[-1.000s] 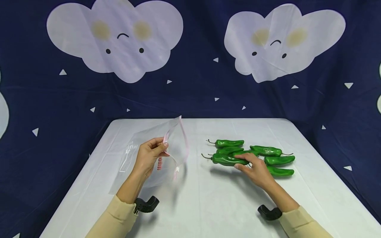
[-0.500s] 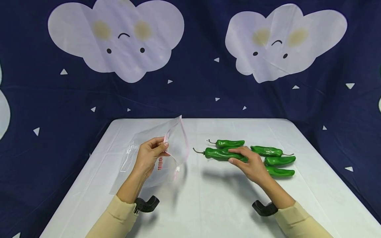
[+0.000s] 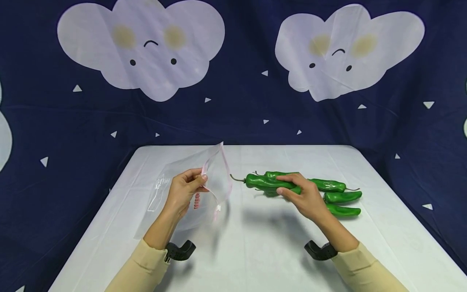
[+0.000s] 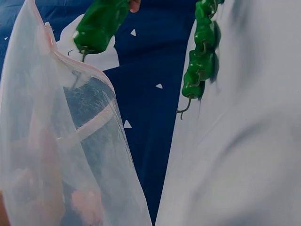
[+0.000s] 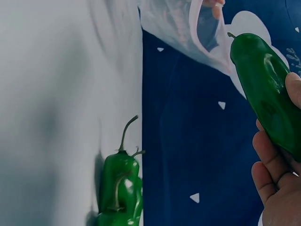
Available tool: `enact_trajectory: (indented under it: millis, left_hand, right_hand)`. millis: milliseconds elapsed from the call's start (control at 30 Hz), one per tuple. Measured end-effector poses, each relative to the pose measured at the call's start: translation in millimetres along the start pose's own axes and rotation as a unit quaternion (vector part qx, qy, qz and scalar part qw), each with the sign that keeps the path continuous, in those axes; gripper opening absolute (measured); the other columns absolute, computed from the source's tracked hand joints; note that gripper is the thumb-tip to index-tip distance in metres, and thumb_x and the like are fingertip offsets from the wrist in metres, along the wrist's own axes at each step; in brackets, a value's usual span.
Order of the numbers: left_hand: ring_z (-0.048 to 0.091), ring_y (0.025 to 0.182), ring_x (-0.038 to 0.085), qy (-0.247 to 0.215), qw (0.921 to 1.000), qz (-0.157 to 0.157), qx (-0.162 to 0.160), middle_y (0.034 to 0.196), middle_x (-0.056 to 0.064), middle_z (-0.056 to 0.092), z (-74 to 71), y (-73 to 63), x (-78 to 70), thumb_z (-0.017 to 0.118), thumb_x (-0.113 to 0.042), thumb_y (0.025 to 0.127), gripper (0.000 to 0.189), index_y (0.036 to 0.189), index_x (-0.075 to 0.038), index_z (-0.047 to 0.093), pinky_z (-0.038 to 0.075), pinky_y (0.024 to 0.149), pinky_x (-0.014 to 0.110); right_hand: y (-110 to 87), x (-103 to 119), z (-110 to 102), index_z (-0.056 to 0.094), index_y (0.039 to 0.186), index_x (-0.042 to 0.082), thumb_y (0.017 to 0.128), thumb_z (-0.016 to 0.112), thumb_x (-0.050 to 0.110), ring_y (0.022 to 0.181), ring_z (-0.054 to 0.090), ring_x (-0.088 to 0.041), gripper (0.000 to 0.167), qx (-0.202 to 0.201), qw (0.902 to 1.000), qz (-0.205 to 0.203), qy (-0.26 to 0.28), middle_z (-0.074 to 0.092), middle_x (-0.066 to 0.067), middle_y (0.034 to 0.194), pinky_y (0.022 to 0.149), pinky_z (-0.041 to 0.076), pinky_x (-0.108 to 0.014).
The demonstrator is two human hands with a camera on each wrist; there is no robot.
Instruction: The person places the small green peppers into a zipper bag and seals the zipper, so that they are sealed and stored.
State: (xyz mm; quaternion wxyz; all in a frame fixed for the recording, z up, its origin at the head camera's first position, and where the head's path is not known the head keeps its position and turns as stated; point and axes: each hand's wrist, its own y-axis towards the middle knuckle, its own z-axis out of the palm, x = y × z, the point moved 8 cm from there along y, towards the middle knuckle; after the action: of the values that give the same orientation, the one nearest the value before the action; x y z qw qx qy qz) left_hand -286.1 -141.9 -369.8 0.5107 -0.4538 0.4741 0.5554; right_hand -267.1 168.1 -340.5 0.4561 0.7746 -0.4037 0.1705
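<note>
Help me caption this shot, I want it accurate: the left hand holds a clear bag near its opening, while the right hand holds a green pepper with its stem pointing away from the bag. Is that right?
Not quite: the stem points toward the clear bag, as the head view shows. The left hand does hold the bag near its opening, and the right hand holds the green pepper.

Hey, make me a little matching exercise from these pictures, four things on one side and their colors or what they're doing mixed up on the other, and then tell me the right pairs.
Column one:
1. Left hand
2. Right hand
3. Bag
4. Backdrop

Column two:
A. Dark blue with white shapes
B. Holding a green pepper
C. See-through with pink along its opening
D. Pinching the bag

Pairs: 1-D, 2-B, 3-C, 4-A.
</note>
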Motion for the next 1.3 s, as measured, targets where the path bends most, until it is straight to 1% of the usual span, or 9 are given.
enact_trajectory:
  millis: [100, 200, 400, 600, 800, 933, 1100, 1300]
  left_hand:
    - [0.061, 0.068, 0.008, 0.0, 1.0, 0.0, 0.002, 0.078, -0.005, 0.059, 1.6, -0.3, -0.1, 0.061, 0.0, 0.089, 0.033, 0.118, 0.013, 0.055, 0.059, 0.064, 0.022]
    - [0.061, 0.068, 0.007, 0.001, 1.0, 0.001, 0.002, 0.078, -0.005, 0.059, 3.1, -0.4, -0.3, 0.061, 0.001, 0.089, 0.031, 0.117, 0.012, 0.055, 0.059, 0.064, 0.022]
    - [0.061, 0.065, 0.007, 0.007, 1.0, 0.001, 0.001, 0.078, -0.006, 0.059, 5.0, -0.9, -0.7, 0.061, 0.001, 0.088, 0.032, 0.118, 0.012, 0.055, 0.059, 0.064, 0.023]
    - [0.06, 0.065, 0.007, 0.005, 1.0, 0.001, 0.003, 0.078, -0.005, 0.059, 6.1, -1.6, -0.9, 0.06, 0.002, 0.088, 0.033, 0.119, 0.013, 0.054, 0.059, 0.064, 0.023]
    - [0.059, 0.068, 0.008, 0.001, 1.0, 0.002, 0.005, 0.077, -0.004, 0.059, 7.1, -1.1, -1.4, 0.06, 0.002, 0.088, 0.031, 0.117, 0.012, 0.056, 0.06, 0.064, 0.023]
    - [0.059, 0.068, 0.008, 0.006, 0.9999, 0.002, 0.01, 0.077, -0.005, 0.059, 7.9, -1.2, -3.2, 0.06, 0.001, 0.089, 0.034, 0.119, 0.014, 0.054, 0.059, 0.064, 0.023]
    - [0.059, 0.068, 0.009, 0.0, 0.9999, 0.004, 0.016, 0.077, -0.005, 0.059, 9.6, -1.0, -4.9, 0.06, 0.003, 0.089, 0.035, 0.12, 0.016, 0.052, 0.06, 0.064, 0.024]
    - [0.06, 0.065, 0.008, 0.006, 0.9999, 0.002, 0.012, 0.078, -0.005, 0.058, 10.3, -1.0, -5.1, 0.06, 0.002, 0.089, 0.035, 0.12, 0.016, 0.052, 0.059, 0.063, 0.023]
  right_hand:
    - [4.3, 7, 3, 0.068, 0.112, 0.011, 0.077, 0.075, 0.004, 0.101, 0.058, -0.002, 0.036, 0.002, 0.9996, -0.026, 0.013, 0.069, -0.004, 0.104, 0.087, 0.047, -0.011]
    - [8.7, 12, 8, 0.068, 0.111, 0.008, 0.077, 0.074, 0.003, 0.1, 0.058, -0.005, 0.035, 0.008, 0.9986, -0.05, 0.014, 0.069, -0.005, 0.103, 0.085, 0.048, -0.015]
    - [18.0, 18, 19, 0.068, 0.11, 0.013, 0.079, 0.074, 0.01, 0.103, 0.057, -0.004, 0.032, 0.017, 0.998, -0.06, -0.002, 0.069, -0.001, 0.104, 0.086, 0.048, -0.016]
    - [25.5, 26, 30, 0.068, 0.11, 0.01, 0.078, 0.075, 0.012, 0.101, 0.058, -0.011, 0.032, 0.027, 0.9964, -0.081, -0.005, 0.069, -0.001, 0.103, 0.087, 0.049, -0.02]
    - [30.5, 30, 38, 0.068, 0.111, 0.014, 0.08, 0.074, 0.018, 0.099, 0.059, -0.013, 0.031, 0.036, 0.9957, -0.08, -0.03, 0.069, 0.0, 0.103, 0.084, 0.051, -0.027]
    - [33.2, 33, 43, 0.068, 0.111, 0.016, 0.08, 0.074, 0.021, 0.097, 0.059, -0.014, 0.031, 0.041, 0.9955, -0.077, -0.039, 0.068, 0.001, 0.101, 0.082, 0.052, -0.03]
    - [36.6, 35, 48, 0.068, 0.11, 0.016, 0.079, 0.074, 0.022, 0.097, 0.06, -0.015, 0.032, 0.048, 0.995, -0.072, -0.05, 0.068, 0.002, 0.1, 0.082, 0.052, -0.034]
    - [40.6, 36, 57, 0.068, 0.109, 0.014, 0.08, 0.074, 0.024, 0.094, 0.06, -0.015, 0.032, 0.063, 0.9934, -0.067, -0.068, 0.069, 0.001, 0.1, 0.082, 0.05, -0.034]
